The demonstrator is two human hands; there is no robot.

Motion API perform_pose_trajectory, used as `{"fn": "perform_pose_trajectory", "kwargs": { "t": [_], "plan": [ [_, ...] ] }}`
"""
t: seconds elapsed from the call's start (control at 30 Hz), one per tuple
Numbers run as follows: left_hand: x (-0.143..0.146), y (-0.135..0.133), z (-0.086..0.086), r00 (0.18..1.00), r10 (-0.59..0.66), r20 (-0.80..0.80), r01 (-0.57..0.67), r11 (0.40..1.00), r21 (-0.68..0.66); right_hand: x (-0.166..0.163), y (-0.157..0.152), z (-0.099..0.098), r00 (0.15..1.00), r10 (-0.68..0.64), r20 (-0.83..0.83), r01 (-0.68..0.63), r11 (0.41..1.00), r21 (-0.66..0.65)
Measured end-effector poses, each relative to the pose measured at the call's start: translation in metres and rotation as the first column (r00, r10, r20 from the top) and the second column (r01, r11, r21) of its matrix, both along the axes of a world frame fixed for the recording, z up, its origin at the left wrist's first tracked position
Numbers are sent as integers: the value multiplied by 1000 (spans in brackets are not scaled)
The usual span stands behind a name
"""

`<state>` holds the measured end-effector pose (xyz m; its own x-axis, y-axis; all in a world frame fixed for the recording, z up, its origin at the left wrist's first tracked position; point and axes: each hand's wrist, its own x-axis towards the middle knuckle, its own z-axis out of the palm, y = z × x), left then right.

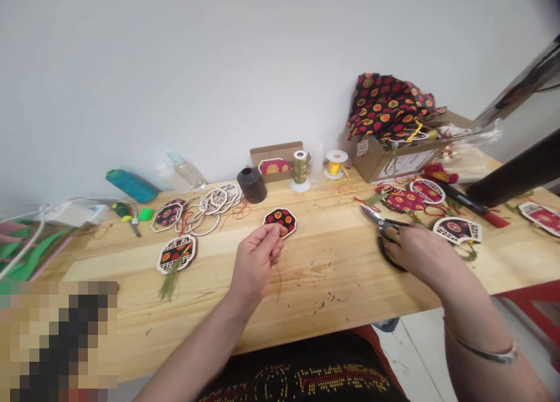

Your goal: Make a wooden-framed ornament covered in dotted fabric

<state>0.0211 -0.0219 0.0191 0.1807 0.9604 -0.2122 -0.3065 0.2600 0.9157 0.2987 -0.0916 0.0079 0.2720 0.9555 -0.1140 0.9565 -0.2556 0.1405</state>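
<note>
My left hand (258, 259) is closed in a pinch at the lower edge of a small octagonal ornament (280, 220) with dark patterned cloth and a pale rim. A thin dark thread (279, 282) hangs below these fingers. On the right, my right hand (417, 253) has its fingers around the black handles of a pair of scissors (377, 218). The blades point up and left, parted slightly, low over the table. Close to that hand lie a fan-shaped ornament (457, 231) and red cloth ornaments (403, 198).
On the wooden table (210, 314) stand a black thread cone (252, 185), a green thread spool (300, 171) and a yellow cord spool (336, 164). A cardboard box (402, 160) holds patterned cloth (387, 107). Wooden frames (219, 201) and a tasselled ornament (177, 254) lie left.
</note>
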Motion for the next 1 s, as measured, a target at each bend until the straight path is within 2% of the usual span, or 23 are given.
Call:
{"fn": "perform_pose_trajectory", "kwargs": {
  "t": [0.07,0.1,0.13,0.2,0.23,0.27,0.3,0.37,0.43,0.57,0.87,1.0],
  "plan": [
    [-1,0,0,1000,-4,2,4,1000,6,-2,2,2,998,-55,12,54,997,47],
    [-1,-1,1,1000,-7,4,7,1000,8,-6,4,4,998,-54,10,52,991,120],
    [0,-1,1,1000,-12,6,12,1000,10,-12,6,8,1000,-17,-10,19,975,222],
    [1,0,2,1000,-21,6,21,1000,18,-28,13,15,974,178,-138,-94,879,468],
    [2,1,3,1000,-22,5,22,999,23,-38,18,20,912,321,-254,-124,809,575],
    [3,2,5,1000,-22,5,21,999,29,-50,24,25,810,450,-376,-110,747,656],
    [4,3,7,1000,-21,4,21,999,36,-61,30,29,686,537,-491,-78,724,685],
    [7,5,11,1000,-21,4,21,998,55,-82,43,38,477,614,-629,-52,734,677],
    [8,7,15,1000,-29,-1,29,996,84,-98,54,43,385,661,-644,-69,717,694],
    [10,9,16,999,-32,-6,32,991,134,-110,69,43,359,718,-597,-123,670,732],
    [14,8,1,1000,-17,5,16,990,137,-108,74,20,355,838,-414,-169,493,854],
    [14,7,-1,1000,-11,7,10,992,128,-109,77,17,342,857,-385,-193,465,864]
  ]
}}
